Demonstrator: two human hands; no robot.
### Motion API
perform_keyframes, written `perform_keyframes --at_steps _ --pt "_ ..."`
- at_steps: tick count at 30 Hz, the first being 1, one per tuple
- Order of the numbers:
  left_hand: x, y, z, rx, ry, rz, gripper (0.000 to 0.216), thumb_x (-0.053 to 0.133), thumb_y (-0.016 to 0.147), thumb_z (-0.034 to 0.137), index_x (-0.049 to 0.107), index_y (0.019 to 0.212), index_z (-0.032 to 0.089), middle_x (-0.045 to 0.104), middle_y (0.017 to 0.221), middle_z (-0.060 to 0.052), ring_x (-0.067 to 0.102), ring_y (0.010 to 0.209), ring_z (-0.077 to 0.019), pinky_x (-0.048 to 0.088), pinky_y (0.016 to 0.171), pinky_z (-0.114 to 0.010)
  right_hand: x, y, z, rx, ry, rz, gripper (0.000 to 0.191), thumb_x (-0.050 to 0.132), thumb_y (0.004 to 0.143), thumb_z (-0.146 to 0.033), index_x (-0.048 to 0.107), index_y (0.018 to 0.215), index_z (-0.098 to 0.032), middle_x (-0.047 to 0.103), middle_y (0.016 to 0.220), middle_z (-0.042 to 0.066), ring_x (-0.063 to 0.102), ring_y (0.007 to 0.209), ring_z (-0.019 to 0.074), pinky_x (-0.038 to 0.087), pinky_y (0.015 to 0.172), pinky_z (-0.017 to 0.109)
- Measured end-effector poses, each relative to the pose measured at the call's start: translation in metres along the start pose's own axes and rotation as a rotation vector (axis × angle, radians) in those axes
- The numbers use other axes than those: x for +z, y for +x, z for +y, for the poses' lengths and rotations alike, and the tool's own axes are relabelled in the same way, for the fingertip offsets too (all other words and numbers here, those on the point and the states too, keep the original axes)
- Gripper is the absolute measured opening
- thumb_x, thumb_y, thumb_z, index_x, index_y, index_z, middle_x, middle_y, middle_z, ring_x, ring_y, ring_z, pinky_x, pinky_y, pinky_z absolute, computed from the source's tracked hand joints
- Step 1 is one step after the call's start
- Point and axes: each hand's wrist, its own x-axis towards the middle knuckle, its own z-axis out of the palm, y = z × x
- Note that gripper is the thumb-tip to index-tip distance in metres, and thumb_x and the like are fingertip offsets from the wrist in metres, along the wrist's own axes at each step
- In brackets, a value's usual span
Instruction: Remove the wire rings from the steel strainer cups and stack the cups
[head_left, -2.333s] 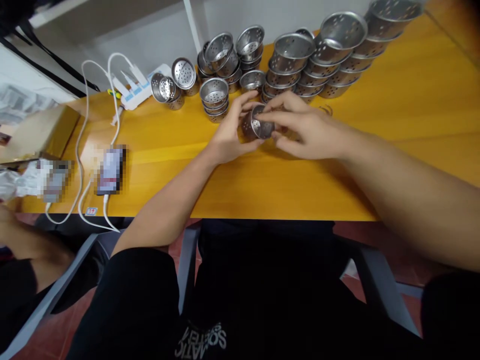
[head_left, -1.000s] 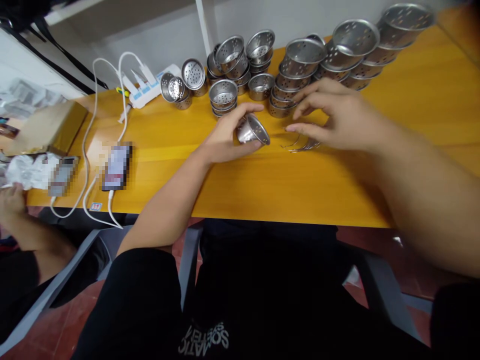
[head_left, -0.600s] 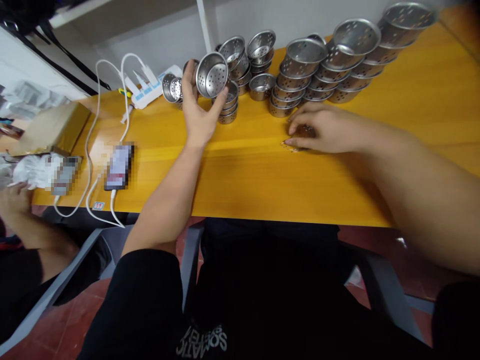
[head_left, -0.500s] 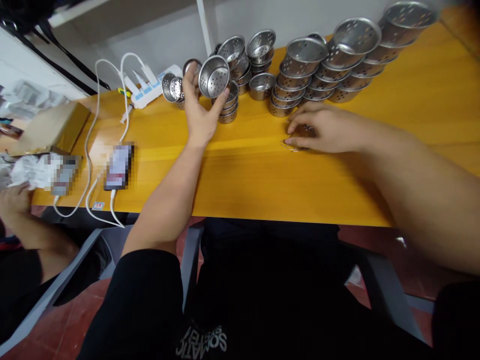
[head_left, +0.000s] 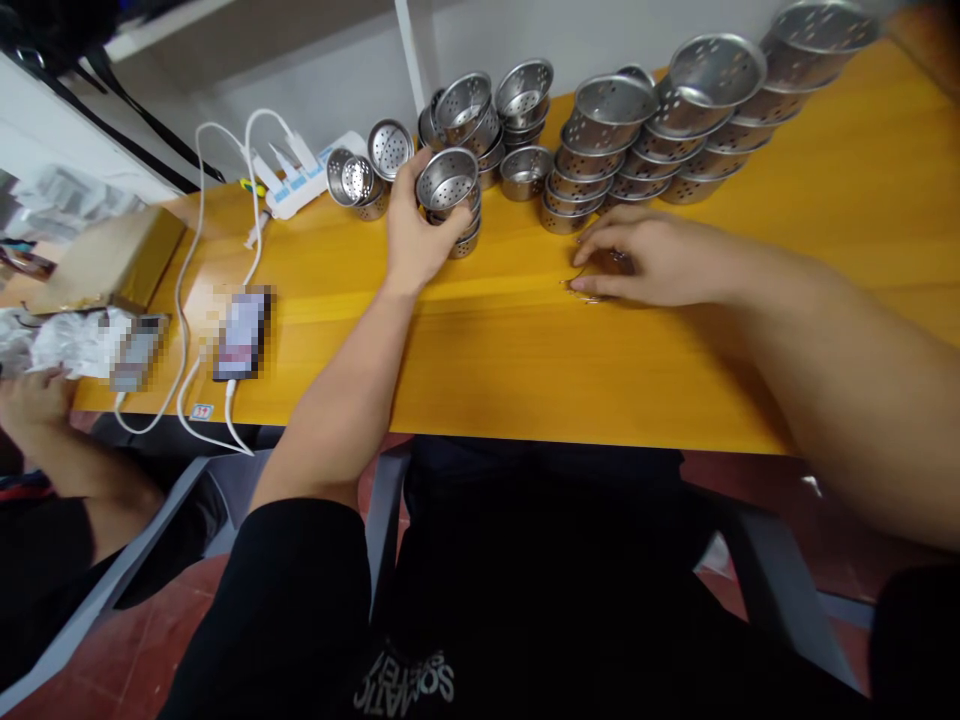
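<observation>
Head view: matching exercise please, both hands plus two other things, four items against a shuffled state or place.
1. Left hand
2. Right hand
3. Power strip
4. Box

A. White and blue, with plugs in it
B. Fingers at small thin pieces on the table
C. Tan, toward the left end of the table
D. Thumb and fingers around a perforated metal cup

Pairs: 1-D, 2-B, 3-A, 4-C
</observation>
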Motion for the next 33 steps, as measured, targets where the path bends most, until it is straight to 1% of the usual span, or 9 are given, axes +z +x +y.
perform_keyframes --at_steps 3,6,11,15,18,23,29,31,33 --pt "-0.011 -0.002 0.014 0.024 0.081 -0.123 0.081 0.100 0.092 0.068 0.075 0.166 0.046 0.083 0.169 -0.009 0.066 0.183 -0.0442 0.059 0.154 -0.068 -0.001 0.000 -0.002 0.000 -0.002 0.003 0.050 0.069 0.114 -0.088 0.092 0.133 -0.048 0.083 0.140 0.013 0.079 0.137 0.0479 0.067 0.130 0.079" --pt "-0.019 -0.006 0.019 0.095 0.190 -0.248 0.084 0.091 0.101 0.066 0.068 0.181 0.052 0.084 0.170 -0.008 0.057 0.191 -0.0423 0.056 0.154 -0.073 -0.001 0.000 -0.003 -0.002 -0.010 -0.004 0.054 0.067 0.114 -0.093 0.090 0.134 -0.049 0.082 0.140 0.012 0.078 0.137 0.0458 0.068 0.130 0.078" --pt "-0.018 -0.010 0.018 0.180 0.243 -0.156 0.093 0.089 0.108 0.068 0.057 0.194 0.050 0.084 0.168 -0.008 0.058 0.189 -0.0413 0.050 0.158 -0.068 -0.002 0.000 -0.002 0.006 -0.026 -0.022 0.061 0.063 0.115 -0.095 0.089 0.136 -0.045 0.081 0.139 0.014 0.078 0.136 0.0454 0.068 0.130 0.077" --pt "-0.015 -0.007 0.016 0.125 0.181 -0.150 0.094 0.090 0.104 0.068 0.060 0.191 0.051 0.085 0.168 -0.008 0.058 0.187 -0.0434 0.046 0.160 -0.071 -0.003 -0.001 -0.003 0.011 -0.004 -0.012 0.060 0.067 0.113 -0.094 0.091 0.134 -0.043 0.083 0.138 0.015 0.079 0.134 0.0466 0.067 0.129 0.077" --pt "-0.016 -0.004 0.009 0.118 0.194 -0.218 0.092 0.085 0.104 0.070 0.058 0.191 0.058 0.087 0.164 -0.005 0.059 0.187 -0.0424 0.049 0.158 -0.075 -0.002 -0.001 -0.002 -0.004 0.001 -0.009 0.061 0.068 0.113 -0.095 0.091 0.135 -0.043 0.084 0.138 0.016 0.079 0.134 0.0472 0.068 0.128 0.079" --pt "-0.016 -0.011 0.017 0.136 0.276 -0.296 0.105 0.082 0.101 0.085 0.049 0.197 0.057 0.088 0.165 -0.007 0.054 0.193 -0.0399 0.045 0.159 -0.080 -0.001 -0.001 0.002 0.002 -0.001 -0.013 0.061 0.066 0.113 -0.097 0.089 0.134 -0.045 0.083 0.139 0.014 0.079 0.135 0.0459 0.068 0.128 0.078" --pt "-0.010 -0.021 0.059 0.195 0.374 -0.630 0.124 0.082 0.076 0.106 0.047 0.190 0.074 0.090 0.168 0.009 0.049 0.198 -0.0313 0.053 0.149 -0.084 -0.002 -0.001 0.001 -0.014 -0.016 -0.010 0.065 0.062 0.114 -0.101 0.087 0.134 -0.044 0.081 0.137 0.015 0.079 0.135 0.0463 0.069 0.128 0.080" --pt "-0.008 -0.017 0.057 0.175 0.322 -0.605 0.125 0.082 0.076 0.107 0.046 0.191 0.074 0.089 0.170 0.010 0.053 0.195 -0.0333 0.054 0.149 -0.083 -0.001 -0.002 0.000 -0.017 -0.017 -0.001 0.066 0.060 0.115 -0.102 0.088 0.134 -0.045 0.081 0.136 0.016 0.079 0.133 0.0464 0.070 0.128 0.081" --pt "-0.007 -0.011 0.044 0.113 0.224 -0.455 0.120 0.079 0.084 0.107 0.045 0.193 0.070 0.088 0.171 0.006 0.060 0.188 -0.0367 0.054 0.150 -0.082 -0.001 -0.002 0.000 -0.018 -0.012 -0.005 0.066 0.060 0.115 -0.102 0.088 0.136 -0.046 0.082 0.137 0.016 0.080 0.133 0.0465 0.070 0.128 0.082"
